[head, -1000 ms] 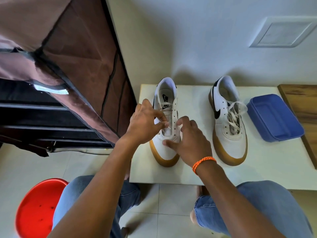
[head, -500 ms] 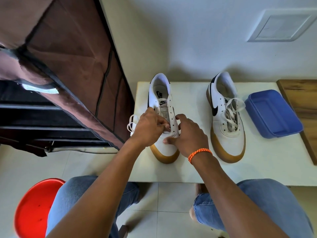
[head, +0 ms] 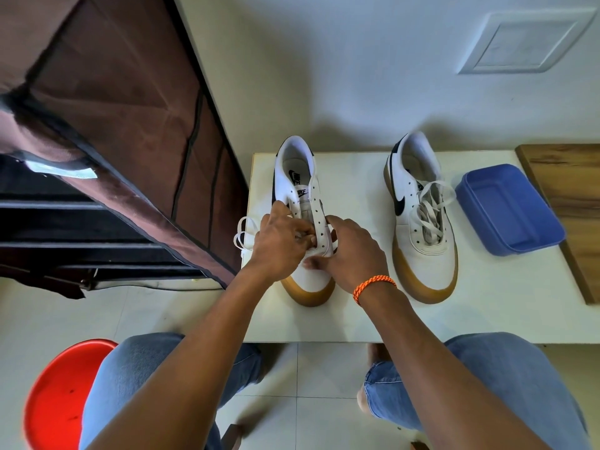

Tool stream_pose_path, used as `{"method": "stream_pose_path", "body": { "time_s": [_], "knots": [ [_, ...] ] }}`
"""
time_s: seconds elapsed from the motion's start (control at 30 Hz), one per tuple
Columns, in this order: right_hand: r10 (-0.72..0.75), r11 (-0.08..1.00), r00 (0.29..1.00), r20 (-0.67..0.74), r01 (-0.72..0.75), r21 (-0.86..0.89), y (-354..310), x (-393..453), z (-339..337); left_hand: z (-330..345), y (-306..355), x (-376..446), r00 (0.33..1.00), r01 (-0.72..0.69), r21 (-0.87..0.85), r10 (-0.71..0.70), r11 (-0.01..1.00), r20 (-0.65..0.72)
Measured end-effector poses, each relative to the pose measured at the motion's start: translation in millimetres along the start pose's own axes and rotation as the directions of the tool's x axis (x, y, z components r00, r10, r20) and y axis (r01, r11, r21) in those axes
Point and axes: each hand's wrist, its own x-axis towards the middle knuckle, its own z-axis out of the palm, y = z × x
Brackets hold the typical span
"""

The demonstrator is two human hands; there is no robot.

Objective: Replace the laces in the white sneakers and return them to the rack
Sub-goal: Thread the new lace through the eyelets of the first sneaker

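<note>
Flanking sneaker (head: 422, 228) — blue tub (head: 509, 209)

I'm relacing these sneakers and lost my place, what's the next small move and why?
Probably draw the lace through the lowest eyelets of the left sneaker. Its upper eyelets are bare, both hands, left and right, pinch near the toe end, and slack lace loops off to the left. The right sneaker is already laced.
</note>
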Motion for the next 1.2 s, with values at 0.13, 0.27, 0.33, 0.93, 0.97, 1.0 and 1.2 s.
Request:
{"method": "stream_pose_path", "body": {
  "time_s": [0.13,0.27,0.33,0.93,0.97,1.0,1.2],
  "knots": [
    [-0.021,0.999,1.0,0.017,0.022,-0.032,1.3,1.5,1.3,1.6,3.1,-4.7,0.999,0.041,-0.006,-0.041,0.999,0.022],
    [-0.042,0.998,0.999,0.011,0.043,-0.042,3.7,2.9,4.2,-0.2,3.7,-4.9,0.999,0.032,0.005,-0.032,0.999,0.025],
    [-0.051,0.998,0.999,0.007,0.051,-0.036,4.6,3.3,5.1,0.3,4.0,-4.3,0.999,0.029,0.003,-0.029,1.0,0.025],
    [-0.073,0.991,0.997,0.005,0.073,-0.116,-5.2,-4.0,-14.7,-27.5,-0.5,-1.0,0.978,-0.048,-0.022,0.052,0.999,0.202],
    [-0.069,0.989,0.998,-0.015,0.066,-0.135,-6.8,-5.5,-17.2,-28.6,-1.3,-0.1,0.979,-0.07,-0.011,0.07,0.998,0.19],
    [-0.067,0.985,0.997,-0.033,0.061,-0.159,-8.1,-7.4,-19.8,-28.6,-1.8,0.8,0.98,-0.084,-0.001,0.082,0.996,0.179],
    [-0.1,0.969,0.99,-0.102,0.074,-0.236,-12.3,-11.1,-24.6,-25.5,0.7,1.7,0.987,-0.054,0.027,0.05,0.998,0.155]
  ]
}}
